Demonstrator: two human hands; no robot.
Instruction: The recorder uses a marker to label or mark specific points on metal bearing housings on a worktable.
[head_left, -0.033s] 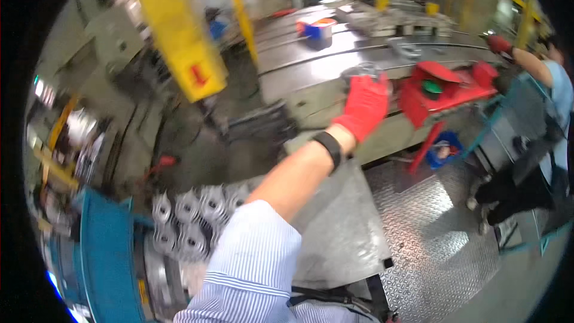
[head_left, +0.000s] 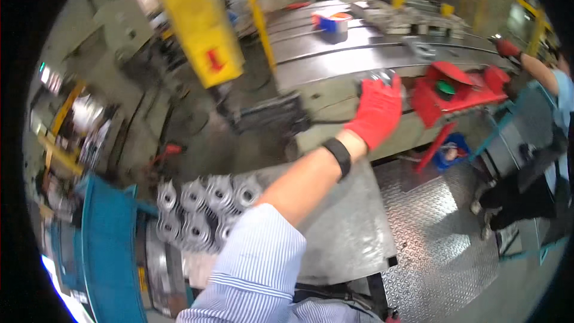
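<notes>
A metal part (head_left: 378, 75) was grasped between the curled fingers of the red-gloved left hand (head_left: 379, 110) in the upper centre of the frame; its exact outline was blurred. It was held at the near edge of a slotted metal table (head_left: 323, 63), by which much of the upper centre was filled. A black band (head_left: 338, 157) was worn at the wrist, and a striped sleeve (head_left: 257, 263) was seen rising from the lower edge. At lower left, grey castings (head_left: 196, 230) were set in rows on a grey sheet (head_left: 353, 221), partly covered by the forearm. Right of the hand, a green piece (head_left: 445, 88) was carried on a red stand (head_left: 472, 104), with a blue bin (head_left: 457, 158) placed below. A blue container (head_left: 333, 26) was stood on the table, top centre. At the right edge, a co-worker's gloved hand (head_left: 508, 48) was stretched toward the table; whether anything was gripped by it could not be told.
</notes>
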